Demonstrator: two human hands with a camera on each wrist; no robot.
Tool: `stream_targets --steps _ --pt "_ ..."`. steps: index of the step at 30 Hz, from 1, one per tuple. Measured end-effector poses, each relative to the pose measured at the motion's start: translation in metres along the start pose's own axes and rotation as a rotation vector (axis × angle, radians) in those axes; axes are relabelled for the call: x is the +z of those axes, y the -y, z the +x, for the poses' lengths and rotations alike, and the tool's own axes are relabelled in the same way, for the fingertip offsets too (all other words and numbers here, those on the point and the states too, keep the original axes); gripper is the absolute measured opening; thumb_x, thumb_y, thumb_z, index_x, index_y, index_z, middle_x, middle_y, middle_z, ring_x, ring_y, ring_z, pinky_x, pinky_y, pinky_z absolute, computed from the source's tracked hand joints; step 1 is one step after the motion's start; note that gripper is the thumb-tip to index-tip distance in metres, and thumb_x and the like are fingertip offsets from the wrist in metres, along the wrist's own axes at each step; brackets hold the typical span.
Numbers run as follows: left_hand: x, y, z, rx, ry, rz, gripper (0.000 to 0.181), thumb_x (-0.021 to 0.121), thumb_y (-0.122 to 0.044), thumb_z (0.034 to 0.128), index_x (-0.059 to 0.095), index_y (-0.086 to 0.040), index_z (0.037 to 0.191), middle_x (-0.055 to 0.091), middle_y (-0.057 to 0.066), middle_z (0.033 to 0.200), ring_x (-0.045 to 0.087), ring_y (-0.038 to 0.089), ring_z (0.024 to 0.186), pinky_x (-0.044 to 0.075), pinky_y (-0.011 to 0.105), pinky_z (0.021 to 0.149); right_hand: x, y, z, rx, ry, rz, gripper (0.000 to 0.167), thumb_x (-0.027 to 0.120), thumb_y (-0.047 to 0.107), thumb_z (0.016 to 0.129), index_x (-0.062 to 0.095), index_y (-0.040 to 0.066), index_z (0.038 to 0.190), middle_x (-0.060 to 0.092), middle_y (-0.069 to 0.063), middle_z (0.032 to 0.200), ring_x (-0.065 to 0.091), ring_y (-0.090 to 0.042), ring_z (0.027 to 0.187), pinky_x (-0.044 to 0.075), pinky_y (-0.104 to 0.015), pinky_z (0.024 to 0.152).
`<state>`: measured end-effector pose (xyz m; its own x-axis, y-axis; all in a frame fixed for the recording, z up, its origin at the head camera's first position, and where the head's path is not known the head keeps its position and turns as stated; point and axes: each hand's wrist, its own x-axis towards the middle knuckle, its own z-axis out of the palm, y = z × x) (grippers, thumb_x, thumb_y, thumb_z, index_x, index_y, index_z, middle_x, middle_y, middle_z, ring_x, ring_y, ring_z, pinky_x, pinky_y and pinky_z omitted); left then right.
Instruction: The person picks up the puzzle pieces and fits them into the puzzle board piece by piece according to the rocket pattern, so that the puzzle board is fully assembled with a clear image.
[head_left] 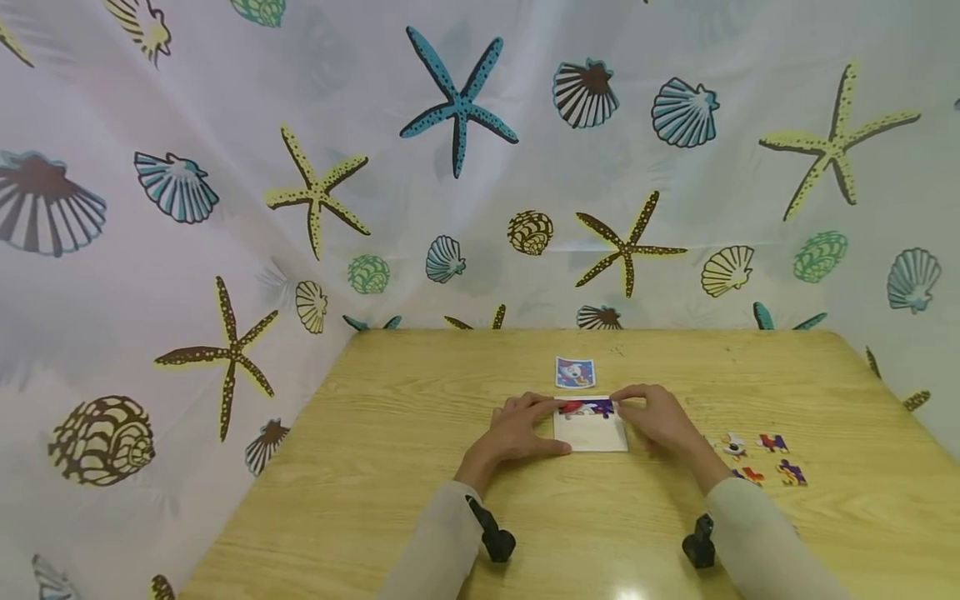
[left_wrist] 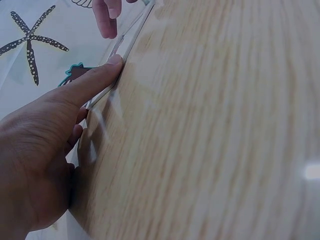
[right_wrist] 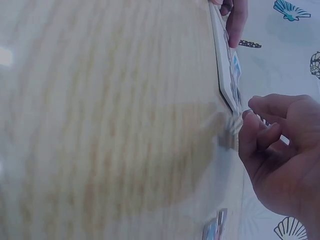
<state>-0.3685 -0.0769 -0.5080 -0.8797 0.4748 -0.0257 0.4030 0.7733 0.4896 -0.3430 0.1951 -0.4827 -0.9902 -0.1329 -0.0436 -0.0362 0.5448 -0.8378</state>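
Observation:
In the head view a white puzzle tray (head_left: 591, 437) lies on the table, with a row of joined red, white and purple puzzle pieces (head_left: 587, 407) along its far edge. My left hand (head_left: 516, 429) holds the tray's left side, index finger at the far corner and thumb at the near one. The left wrist view shows that thumb (left_wrist: 102, 75) against the tray's edge. My right hand (head_left: 660, 419) is at the far right corner, index fingertip by the end piece. Its other fingers (right_wrist: 265, 137) are bent; whether they pinch anything is unclear.
Beyond the tray lies a small picture card (head_left: 575, 372) of a white figure on blue. Several loose puzzle pieces (head_left: 772, 442) lie to the right, partly behind my right forearm. A curtain (head_left: 525, 167) printed with shells and starfish stands behind the wooden table (head_left: 420, 375).

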Motion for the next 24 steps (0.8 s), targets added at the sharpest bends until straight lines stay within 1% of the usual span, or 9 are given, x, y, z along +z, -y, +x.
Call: stream_targets --steps 2,3,4,6,9,11,13,15,24 --pt "-0.001 0.001 -0.001 0.007 0.000 -0.004 0.082 0.075 -0.064 0.0864 0.046 -0.036 0.157 0.046 0.001 0.154 0.038 0.028 0.138 0.028 0.054 0.111 -0.003 -0.001 -0.003 0.003 0.019 0.018 0.035 0.059 0.014 0.106 0.066 0.003 0.138 0.047 -0.001 0.050 0.033 -0.009 0.037 0.040 -0.028 0.042" --pt "0.000 0.002 -0.001 0.007 0.001 -0.004 0.082 0.075 -0.064 0.0864 0.046 -0.036 0.158 0.046 0.000 0.154 0.038 0.028 0.139 0.028 0.054 0.112 -0.005 -0.001 -0.004 -0.001 0.030 0.025 0.035 0.058 0.013 0.106 0.064 0.002 0.139 0.044 0.002 0.048 0.033 -0.009 0.037 0.039 -0.028 0.041" --pt "0.000 0.002 -0.001 0.008 0.000 -0.008 0.082 0.075 -0.064 0.0862 0.046 -0.035 0.158 0.046 0.001 0.154 0.038 0.029 0.139 0.028 0.054 0.112 -0.007 -0.002 -0.005 -0.003 0.037 0.030 0.036 0.058 0.012 0.106 0.063 0.001 0.140 0.045 0.001 0.049 0.033 -0.009 0.038 0.038 -0.028 0.042" --pt "0.000 0.002 -0.002 0.006 -0.002 -0.016 0.082 0.076 -0.064 0.0858 0.047 -0.035 0.157 0.046 0.001 0.154 0.038 0.029 0.139 0.027 0.054 0.112 -0.010 -0.004 -0.008 -0.014 0.041 0.036 0.036 0.058 0.010 0.105 0.063 0.000 0.140 0.059 -0.004 0.056 0.031 -0.009 0.038 0.036 -0.028 0.042" --pt "0.000 0.002 -0.003 0.002 -0.003 -0.015 0.082 0.077 -0.063 0.0853 0.047 -0.036 0.157 0.046 0.000 0.154 0.039 0.028 0.138 0.027 0.054 0.113 -0.015 -0.007 -0.013 -0.027 0.035 0.025 0.037 0.059 0.008 0.103 0.063 -0.002 0.138 0.075 -0.019 0.094 0.030 -0.009 0.040 0.036 -0.029 0.042" --pt "0.000 0.001 -0.003 -0.001 -0.001 -0.020 0.082 0.077 -0.063 0.0852 0.047 -0.036 0.157 0.046 0.000 0.154 0.039 0.028 0.137 0.027 0.054 0.113 -0.018 -0.009 -0.015 -0.028 0.028 0.014 0.037 0.060 0.009 0.102 0.064 -0.002 0.138 0.069 -0.026 0.125 0.030 -0.009 0.041 0.037 -0.029 0.042" --pt "0.001 0.001 -0.004 -0.002 0.003 -0.020 0.082 0.077 -0.063 0.0852 0.047 -0.037 0.157 0.046 0.000 0.154 0.039 0.027 0.135 0.027 0.053 0.113 -0.021 -0.011 -0.018 -0.023 0.030 0.003 0.038 0.061 0.009 0.102 0.064 -0.001 0.138 0.058 -0.029 0.141 0.030 -0.009 0.042 0.038 -0.029 0.043" --pt "0.001 0.000 -0.003 -0.004 0.007 -0.022 0.082 0.077 -0.063 0.0852 0.048 -0.036 0.157 0.046 0.000 0.153 0.040 0.027 0.133 0.028 0.053 0.112 -0.025 -0.012 -0.020 -0.020 0.034 0.002 0.038 0.062 0.009 0.102 0.063 -0.001 0.139 0.055 -0.029 0.145 0.030 -0.010 0.042 0.038 -0.030 0.043" --pt "-0.002 -0.001 -0.002 -0.005 0.012 -0.022 0.082 0.077 -0.062 0.0853 0.047 -0.036 0.157 0.045 0.001 0.155 0.040 0.027 0.128 0.029 0.053 0.110 -0.041 -0.020 -0.031 0.002 0.054 0.014 0.041 0.060 0.005 0.102 0.058 -0.003 0.143 0.055 -0.028 0.144 0.031 -0.011 0.042 0.038 -0.031 0.043"
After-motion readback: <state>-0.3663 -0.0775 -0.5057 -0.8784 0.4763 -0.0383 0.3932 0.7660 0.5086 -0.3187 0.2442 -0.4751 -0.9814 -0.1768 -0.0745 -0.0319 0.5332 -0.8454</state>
